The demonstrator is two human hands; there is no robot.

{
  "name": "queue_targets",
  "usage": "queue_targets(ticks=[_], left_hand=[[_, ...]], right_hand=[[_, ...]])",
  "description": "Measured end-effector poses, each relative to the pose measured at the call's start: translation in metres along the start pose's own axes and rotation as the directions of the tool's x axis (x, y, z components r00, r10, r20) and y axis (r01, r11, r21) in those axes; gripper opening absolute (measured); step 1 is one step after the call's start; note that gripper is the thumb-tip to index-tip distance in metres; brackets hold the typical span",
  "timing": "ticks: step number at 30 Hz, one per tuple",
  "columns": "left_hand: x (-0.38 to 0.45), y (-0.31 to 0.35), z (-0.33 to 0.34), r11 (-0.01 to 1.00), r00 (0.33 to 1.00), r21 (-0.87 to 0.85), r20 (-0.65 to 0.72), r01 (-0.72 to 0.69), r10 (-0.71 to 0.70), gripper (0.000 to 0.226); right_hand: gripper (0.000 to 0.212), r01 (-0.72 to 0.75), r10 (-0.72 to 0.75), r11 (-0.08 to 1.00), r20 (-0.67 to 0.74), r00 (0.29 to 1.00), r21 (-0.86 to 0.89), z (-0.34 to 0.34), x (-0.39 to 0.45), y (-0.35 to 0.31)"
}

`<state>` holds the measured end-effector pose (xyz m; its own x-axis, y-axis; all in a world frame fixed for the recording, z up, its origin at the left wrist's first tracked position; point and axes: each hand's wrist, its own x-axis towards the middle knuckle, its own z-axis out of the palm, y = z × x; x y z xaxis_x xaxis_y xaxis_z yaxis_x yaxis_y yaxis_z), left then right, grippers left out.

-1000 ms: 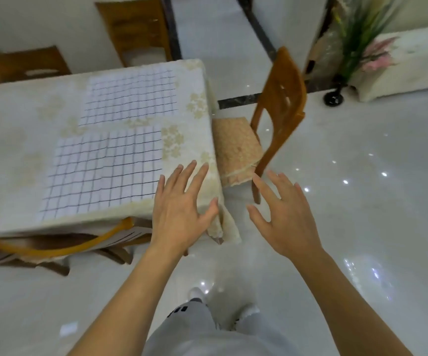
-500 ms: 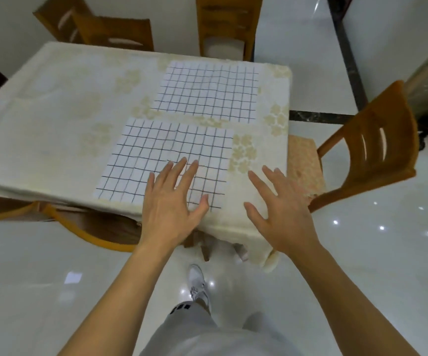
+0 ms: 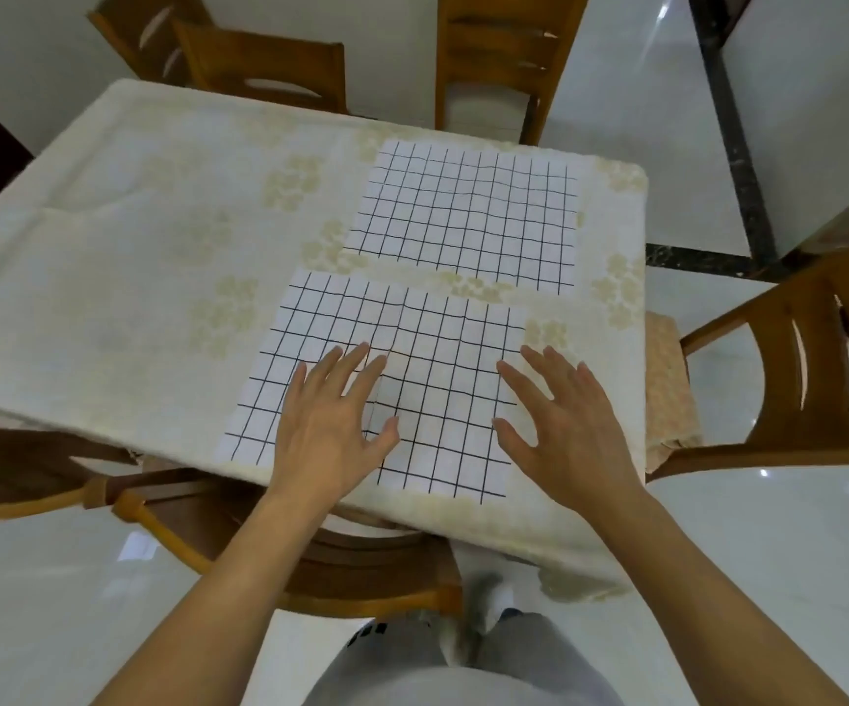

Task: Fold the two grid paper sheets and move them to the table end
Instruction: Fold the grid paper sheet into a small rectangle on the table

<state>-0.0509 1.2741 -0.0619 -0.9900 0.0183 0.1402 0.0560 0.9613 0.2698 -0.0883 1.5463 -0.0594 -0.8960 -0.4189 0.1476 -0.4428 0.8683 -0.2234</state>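
Observation:
Two white sheets with black grid lines lie flat and unfolded on the cream tablecloth (image 3: 132, 277). The near grid sheet (image 3: 437, 369) reaches almost to the table's front edge. The far grid sheet (image 3: 468, 216) lies just behind it, toward the right corner. My left hand (image 3: 333, 425) hovers with spread fingers over the near sheet's lower middle. Over that sheet's right edge is my right hand (image 3: 560, 425), also spread and holding nothing. I cannot tell whether either palm touches the paper.
Wooden chairs ring the table: one pushed in below me (image 3: 310, 563), one at the right (image 3: 794, 379) with a cushioned seat, two at the far side (image 3: 493, 58). Glossy white floor lies around. The table's left stretch carries only the floral cloth.
The view has swung from the table's right corner to face the near sheet. Both hands have moved forward and now sit over that sheet instead of off the table edge.

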Motion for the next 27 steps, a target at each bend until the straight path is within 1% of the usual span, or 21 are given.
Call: queue_targets(ticks=[5,9,12,15,18,21,24,27], left_hand=[[0.003,-0.016,0.017,0.998,0.997,0.064,0.077,-0.028,0.023,0.065],[-0.001,-0.025,0.025,0.992,0.986,0.124,0.164,-0.024,0.004,0.060],[-0.006,-0.033,0.032,0.986,0.982,0.163,0.187,-0.026,-0.005,0.054],[-0.010,-0.044,0.039,0.982,0.979,0.187,0.205,-0.015,-0.024,0.051],[-0.012,-0.060,0.041,0.978,0.979,0.207,0.187,0.038,-0.077,0.051],[-0.011,-0.085,0.040,0.964,0.978,0.237,0.141,0.119,-0.155,0.046],[-0.009,-0.112,0.037,0.939,0.960,0.263,0.110,0.223,-0.259,0.049],[-0.007,-0.141,0.034,0.900,0.929,0.290,0.080,0.325,-0.361,0.047]], right_hand=[[0.053,0.121,-0.121,0.993,0.005,0.993,0.003,0.023,0.017,0.010],[0.048,0.196,-0.196,0.980,-0.008,0.981,0.033,0.042,0.022,0.014],[0.045,0.233,-0.233,0.971,-0.004,0.972,0.048,0.056,0.023,0.016],[0.043,0.277,-0.278,0.960,0.028,0.960,0.037,0.070,0.023,0.017],[0.044,0.309,-0.311,0.950,0.057,0.949,0.039,0.082,0.030,0.015],[0.042,0.361,-0.362,0.932,0.061,0.930,0.028,0.092,0.057,0.007],[0.042,0.417,-0.418,0.909,0.060,0.907,0.023,0.104,0.097,-0.013],[0.041,0.493,-0.494,0.869,0.023,0.869,0.038,0.120,0.142,-0.042]])
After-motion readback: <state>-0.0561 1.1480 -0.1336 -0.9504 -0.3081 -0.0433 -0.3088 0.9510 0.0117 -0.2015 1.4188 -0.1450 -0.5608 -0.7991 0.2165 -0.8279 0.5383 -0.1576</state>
